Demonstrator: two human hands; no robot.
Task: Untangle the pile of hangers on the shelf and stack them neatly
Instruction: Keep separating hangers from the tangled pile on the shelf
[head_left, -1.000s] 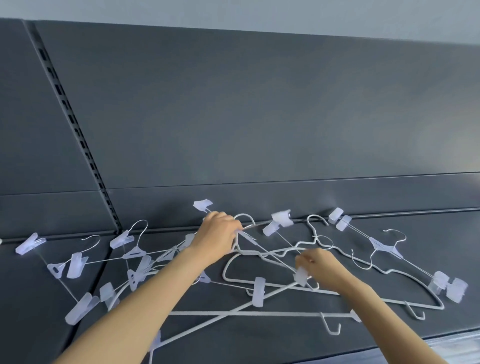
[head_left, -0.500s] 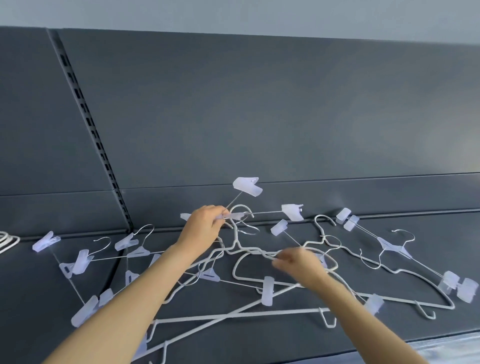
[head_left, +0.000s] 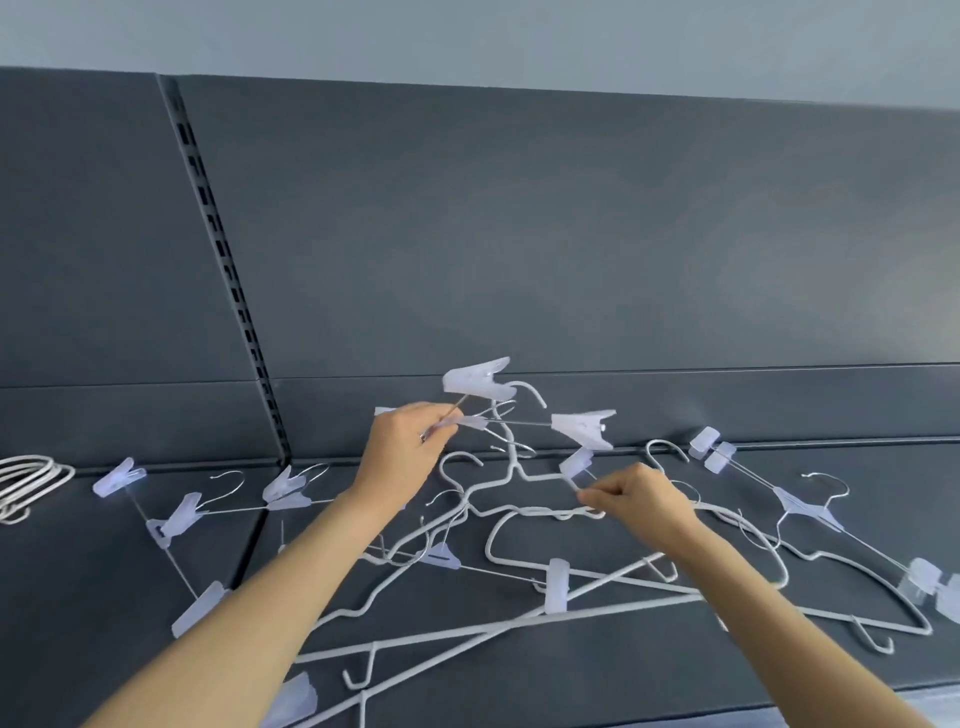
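Fingers (head_left: 441, 432) of left hand (head_left: 402, 454) and right hand (head_left: 647, 499) pinch hangers (head_left: 584, 426) snagged in tangled pile (head_left: 556, 587).

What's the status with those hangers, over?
Left hand pinches raised metal-rod hanger with translucent plastic clips. Right hand pinches tangled pile of white wire hangers. Pile hooked through it, in the way.

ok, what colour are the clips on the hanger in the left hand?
Clips: translucent pale lilac; head view shows it.

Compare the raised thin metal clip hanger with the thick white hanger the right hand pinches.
The thin metal clip hanger carries translucent clips and is held raised by the left hand; the thick white hanger lies on the dark shelf, pinched by the right hand.
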